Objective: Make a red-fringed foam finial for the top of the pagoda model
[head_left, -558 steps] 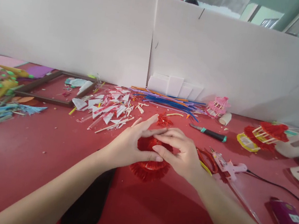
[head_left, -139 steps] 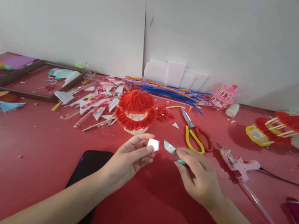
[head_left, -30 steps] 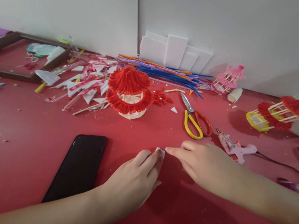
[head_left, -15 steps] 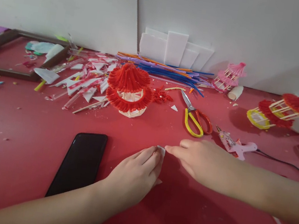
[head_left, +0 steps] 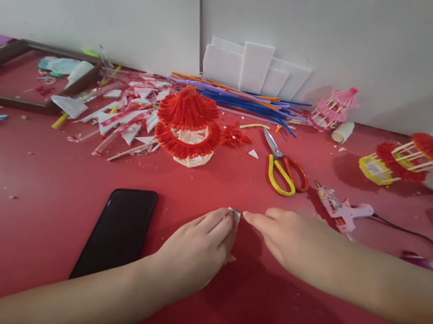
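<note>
My left hand (head_left: 198, 247) is closed on a small white piece (head_left: 235, 215), pinched at the fingertips; a pale corner also shows below its fingers. My right hand (head_left: 282, 235) is beside it, its index finger stretched toward the piece's right edge and the other fingers curled under. Whether anything is in the right fingers is hidden. Just beyond the hands lie scissors (head_left: 282, 175) with one yellow and one red handle. A red two-tiered pavilion model (head_left: 188, 125) of fuzzy stems and sticks stands behind my left hand.
A black phone (head_left: 117, 231) lies left of my left forearm. The glue gun (head_left: 342, 209) with its cord sits behind my right arm. Scraps (head_left: 130, 110), pipe cleaners (head_left: 242, 103) and white boards (head_left: 256, 67) line the wall. More models, red-yellow (head_left: 410, 157) and pink (head_left: 335, 109), stand right.
My right fingertip has drawn slightly away from the white piece. A dark purple object now shows behind my right forearm. The view has shifted a little.
</note>
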`<move>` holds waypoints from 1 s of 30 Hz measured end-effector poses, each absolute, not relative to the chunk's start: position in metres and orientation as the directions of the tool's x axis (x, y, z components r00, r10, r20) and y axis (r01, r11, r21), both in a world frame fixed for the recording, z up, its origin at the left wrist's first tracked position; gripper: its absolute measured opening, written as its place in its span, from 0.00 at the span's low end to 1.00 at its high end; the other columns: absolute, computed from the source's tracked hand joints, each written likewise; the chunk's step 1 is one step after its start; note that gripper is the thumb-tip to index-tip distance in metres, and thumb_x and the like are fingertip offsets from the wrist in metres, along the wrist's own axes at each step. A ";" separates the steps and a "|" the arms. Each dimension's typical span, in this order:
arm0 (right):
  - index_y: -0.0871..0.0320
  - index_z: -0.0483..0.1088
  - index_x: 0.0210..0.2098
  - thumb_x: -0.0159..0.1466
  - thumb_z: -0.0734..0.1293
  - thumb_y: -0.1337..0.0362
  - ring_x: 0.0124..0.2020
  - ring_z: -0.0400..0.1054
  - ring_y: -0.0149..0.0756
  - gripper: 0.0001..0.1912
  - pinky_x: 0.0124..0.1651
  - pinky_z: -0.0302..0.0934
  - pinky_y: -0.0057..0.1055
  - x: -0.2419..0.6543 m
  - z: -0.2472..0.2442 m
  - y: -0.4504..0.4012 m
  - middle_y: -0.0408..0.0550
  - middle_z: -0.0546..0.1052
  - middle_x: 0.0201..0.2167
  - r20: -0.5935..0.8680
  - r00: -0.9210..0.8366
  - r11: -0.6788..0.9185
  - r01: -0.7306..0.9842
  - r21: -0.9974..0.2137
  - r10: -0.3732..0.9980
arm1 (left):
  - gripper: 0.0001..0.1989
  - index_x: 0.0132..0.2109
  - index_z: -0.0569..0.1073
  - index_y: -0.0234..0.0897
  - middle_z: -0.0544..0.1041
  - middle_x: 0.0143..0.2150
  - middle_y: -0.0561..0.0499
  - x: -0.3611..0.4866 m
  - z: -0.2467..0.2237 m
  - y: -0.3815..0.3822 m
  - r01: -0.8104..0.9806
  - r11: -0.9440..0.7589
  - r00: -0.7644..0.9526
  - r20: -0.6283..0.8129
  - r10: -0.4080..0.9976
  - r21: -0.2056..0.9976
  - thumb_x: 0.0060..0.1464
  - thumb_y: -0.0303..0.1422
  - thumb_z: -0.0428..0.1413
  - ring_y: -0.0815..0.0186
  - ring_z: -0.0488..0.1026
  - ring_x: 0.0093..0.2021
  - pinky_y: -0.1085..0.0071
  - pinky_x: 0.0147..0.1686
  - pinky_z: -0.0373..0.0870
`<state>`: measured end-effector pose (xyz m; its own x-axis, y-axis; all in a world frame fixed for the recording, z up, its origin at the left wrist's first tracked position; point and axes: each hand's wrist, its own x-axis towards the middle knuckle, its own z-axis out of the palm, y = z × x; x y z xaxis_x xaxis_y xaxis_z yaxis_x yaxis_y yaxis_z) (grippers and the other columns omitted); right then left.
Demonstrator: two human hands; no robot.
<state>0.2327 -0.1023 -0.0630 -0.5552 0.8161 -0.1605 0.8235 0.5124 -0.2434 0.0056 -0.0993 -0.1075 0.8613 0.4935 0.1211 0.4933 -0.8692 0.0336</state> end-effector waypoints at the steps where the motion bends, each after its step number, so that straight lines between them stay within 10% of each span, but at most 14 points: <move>1: 0.52 0.71 0.55 0.62 0.62 0.75 0.31 0.74 0.34 0.24 0.34 0.61 0.29 0.231 -0.063 -0.103 0.47 0.79 0.37 -0.166 -0.545 0.500 0.830 -0.249 0.822 | 0.25 0.59 0.70 0.17 0.75 0.56 0.32 0.006 -0.108 -0.099 0.494 -0.869 0.861 0.122 0.494 0.032 0.60 0.33 0.55 0.45 0.72 0.58 0.56 0.56 0.74; 17: 0.59 0.58 0.66 0.64 0.56 0.74 0.38 0.76 0.42 0.31 0.39 0.69 0.37 0.215 -0.083 -0.124 0.57 0.78 0.44 -0.273 -0.396 0.345 0.913 -0.216 0.877 | 0.19 0.52 0.75 0.19 0.78 0.51 0.34 0.003 -0.108 -0.097 0.454 -0.891 0.852 0.282 0.441 0.021 0.59 0.32 0.55 0.47 0.74 0.55 0.58 0.54 0.75; 30: 0.61 0.62 0.64 0.61 0.61 0.74 0.25 0.75 0.37 0.31 0.23 0.63 0.30 0.217 -0.098 -0.141 0.53 0.79 0.38 -0.077 -0.432 0.431 0.902 -0.029 0.898 | 0.20 0.54 0.73 0.18 0.77 0.53 0.32 0.003 -0.112 -0.097 0.455 -0.888 0.845 0.284 0.454 0.066 0.60 0.31 0.53 0.44 0.72 0.57 0.55 0.56 0.74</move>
<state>0.2169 -0.1412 -0.0985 -0.4324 0.8984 -0.0771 0.9017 0.4315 -0.0292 0.0032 -0.0965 -0.1120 0.8448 0.4536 0.2838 0.4548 -0.8881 0.0657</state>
